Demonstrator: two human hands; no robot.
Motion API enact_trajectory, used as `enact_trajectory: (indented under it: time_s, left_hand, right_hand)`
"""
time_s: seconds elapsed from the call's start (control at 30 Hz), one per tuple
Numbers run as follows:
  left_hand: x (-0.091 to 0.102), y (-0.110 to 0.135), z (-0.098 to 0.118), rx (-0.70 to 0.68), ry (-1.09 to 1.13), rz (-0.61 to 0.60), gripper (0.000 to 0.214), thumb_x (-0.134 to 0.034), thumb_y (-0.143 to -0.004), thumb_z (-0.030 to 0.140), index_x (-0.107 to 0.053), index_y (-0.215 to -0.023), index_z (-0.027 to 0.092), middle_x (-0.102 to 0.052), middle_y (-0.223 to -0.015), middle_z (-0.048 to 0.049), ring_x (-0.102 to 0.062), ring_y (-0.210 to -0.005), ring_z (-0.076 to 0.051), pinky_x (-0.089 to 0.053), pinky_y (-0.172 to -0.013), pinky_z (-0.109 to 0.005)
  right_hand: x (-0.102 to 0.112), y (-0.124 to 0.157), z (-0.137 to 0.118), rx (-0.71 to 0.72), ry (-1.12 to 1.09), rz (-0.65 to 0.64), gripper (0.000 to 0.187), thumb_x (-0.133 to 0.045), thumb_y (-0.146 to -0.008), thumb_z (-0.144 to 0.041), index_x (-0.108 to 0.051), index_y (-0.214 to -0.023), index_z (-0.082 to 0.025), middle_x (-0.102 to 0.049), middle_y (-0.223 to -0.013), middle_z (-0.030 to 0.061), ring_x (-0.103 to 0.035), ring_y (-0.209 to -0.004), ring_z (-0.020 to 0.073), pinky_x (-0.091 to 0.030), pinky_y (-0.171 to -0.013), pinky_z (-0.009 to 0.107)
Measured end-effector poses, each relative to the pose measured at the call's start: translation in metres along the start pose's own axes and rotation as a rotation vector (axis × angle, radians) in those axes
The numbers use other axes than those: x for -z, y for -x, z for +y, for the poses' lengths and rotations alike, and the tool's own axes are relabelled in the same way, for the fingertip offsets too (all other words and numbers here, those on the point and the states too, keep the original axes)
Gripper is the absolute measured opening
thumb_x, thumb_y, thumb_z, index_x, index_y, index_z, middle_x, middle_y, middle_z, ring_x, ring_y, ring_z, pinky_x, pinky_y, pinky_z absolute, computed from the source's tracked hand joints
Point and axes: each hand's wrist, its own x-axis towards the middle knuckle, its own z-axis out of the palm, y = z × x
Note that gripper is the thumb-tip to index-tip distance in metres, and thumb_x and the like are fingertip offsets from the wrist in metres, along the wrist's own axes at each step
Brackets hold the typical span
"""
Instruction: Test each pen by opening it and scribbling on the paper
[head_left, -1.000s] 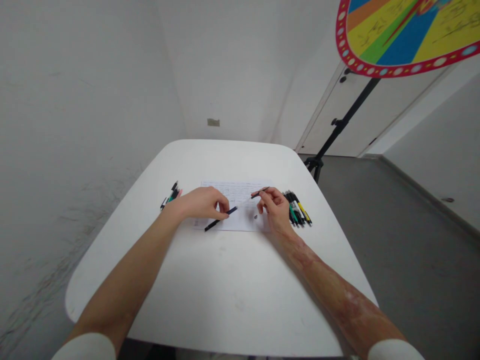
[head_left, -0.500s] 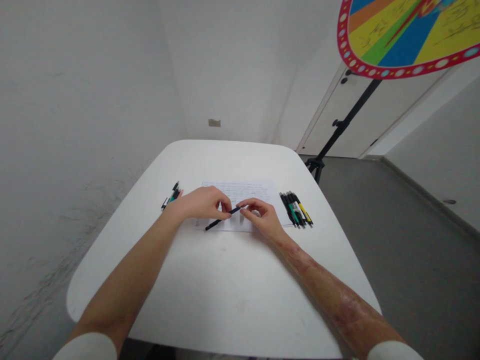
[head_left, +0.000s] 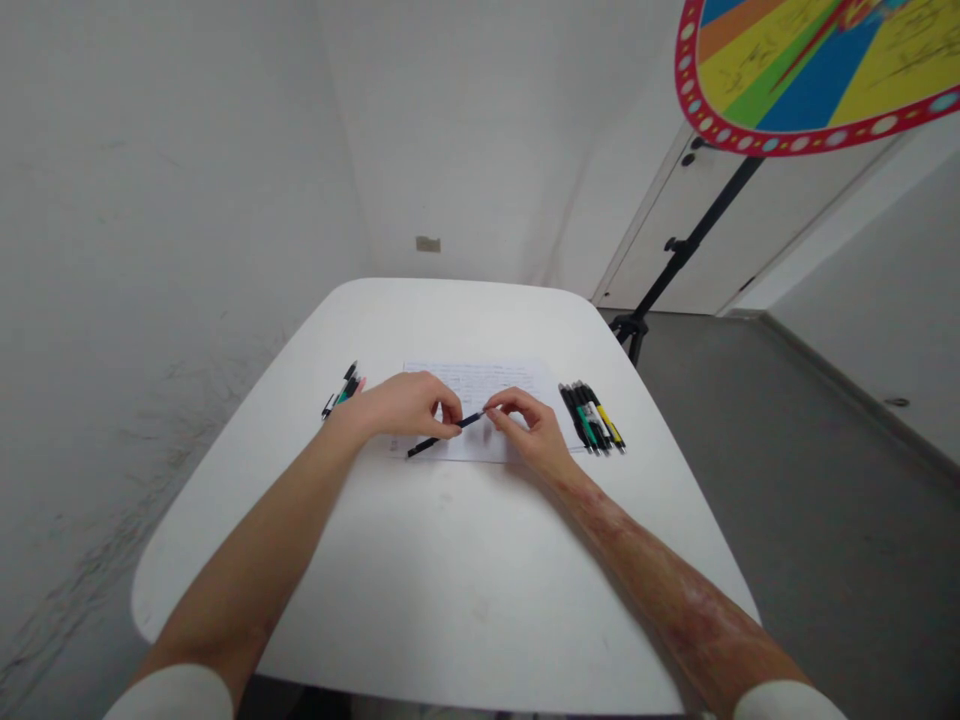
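Observation:
My left hand [head_left: 420, 402] is closed on the barrel of a black pen [head_left: 427, 446], thumb and fingers pinching it near the middle. The pen slants over a printed sheet of paper [head_left: 480, 375], its lower left end at the sheet's near edge. At the pen's upper right end, the thumb and forefinger of my right hand [head_left: 531, 430] are pinched together on the tip. Whether a small loose part sits between those fingertips is too small to tell.
Several pens [head_left: 592, 418] in black, green, white and yellow lie side by side right of the paper. More pens [head_left: 347, 390] lie at the left, partly behind my left wrist. Beyond the white table [head_left: 465, 570] a colourful wheel [head_left: 795, 80] stands on a black tripod [head_left: 679, 255].
My right hand has shifted slightly to the right along the pen, and its fingers now meet at the very tip. My left hand keeps its pinch almost unmoved.

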Motion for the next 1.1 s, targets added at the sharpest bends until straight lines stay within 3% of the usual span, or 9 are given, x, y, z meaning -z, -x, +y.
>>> enact_trajectory:
  time_s: [0.13, 0.27, 0.4, 0.5, 0.8, 1.1]
  left_hand:
    - [-0.001, -0.002, -0.002, 0.051, -0.045, 0.000, 0.021, -0.073, -0.093, 0.045, -0.086, -0.101, 0.032, -0.083, -0.093, 0.0024, -0.073, -0.081, -0.017, -0.042, -0.070, -0.029]
    - [-0.002, -0.003, -0.006, 0.074, -0.078, -0.007, 0.022, -0.071, -0.093, 0.046, -0.086, -0.102, 0.032, -0.084, -0.097, 0.0017, -0.072, -0.081, -0.018, -0.040, -0.069, -0.030]
    - [-0.004, -0.003, -0.009, 0.100, -0.095, -0.025, 0.022, -0.070, -0.093, 0.046, -0.086, -0.102, 0.033, -0.084, -0.099, 0.0013, -0.072, -0.082, -0.019, -0.040, -0.070, -0.030]
    - [-0.004, -0.004, -0.010, 0.098, -0.093, -0.028, 0.022, -0.070, -0.093, 0.045, -0.086, -0.104, 0.034, -0.084, -0.101, 0.0007, -0.072, -0.083, -0.020, -0.042, -0.071, -0.030]
    - [-0.005, -0.002, -0.010, 0.111, -0.070, -0.025, 0.030, -0.069, -0.097, 0.050, -0.087, -0.115, 0.035, -0.083, -0.106, -0.0035, -0.073, -0.092, -0.023, -0.049, -0.087, -0.031]
    - [-0.006, -0.004, -0.007, 0.079, -0.064, -0.019, 0.028, -0.069, -0.096, 0.049, -0.087, -0.112, 0.033, -0.084, -0.104, -0.0016, -0.072, -0.086, -0.019, -0.046, -0.077, -0.029]
  right_hand:
    - [0.029, -0.008, -0.001, -0.008, 0.239, -0.100, 0.016, -0.074, -0.098, -0.034, -0.077, -0.110, -0.024, -0.076, -0.098, 0.0045, -0.065, -0.081, 0.0197, -0.051, -0.076, 0.035]
    - [0.057, -0.013, 0.001, 0.038, 0.470, -0.391, 0.014, -0.081, -0.090, -0.027, -0.078, -0.103, -0.022, -0.073, -0.084, 0.0015, -0.059, -0.070, 0.0175, -0.045, -0.070, 0.033]
    - [0.065, -0.013, 0.010, -0.034, 0.514, -0.493, 0.007, -0.078, -0.093, -0.022, -0.080, -0.100, -0.022, -0.077, -0.086, 0.0032, -0.063, -0.072, 0.0182, -0.046, -0.070, 0.032]
    - [0.060, -0.013, 0.015, -0.042, 0.434, -0.462, 0.008, -0.073, -0.099, -0.024, -0.082, -0.098, -0.023, -0.080, -0.091, 0.0045, -0.065, -0.075, 0.0192, -0.049, -0.071, 0.033]
    - [0.033, -0.010, -0.003, -0.010, 0.204, -0.158, 0.014, -0.078, -0.100, -0.038, -0.085, -0.101, -0.026, -0.084, -0.100, 0.0055, -0.071, -0.086, 0.0222, -0.053, -0.068, 0.032]
    - [0.026, -0.006, -0.001, -0.021, 0.177, -0.129, 0.013, -0.078, -0.099, -0.038, -0.084, -0.102, -0.027, -0.083, -0.099, 0.0046, -0.069, -0.083, 0.0202, -0.052, -0.065, 0.031]
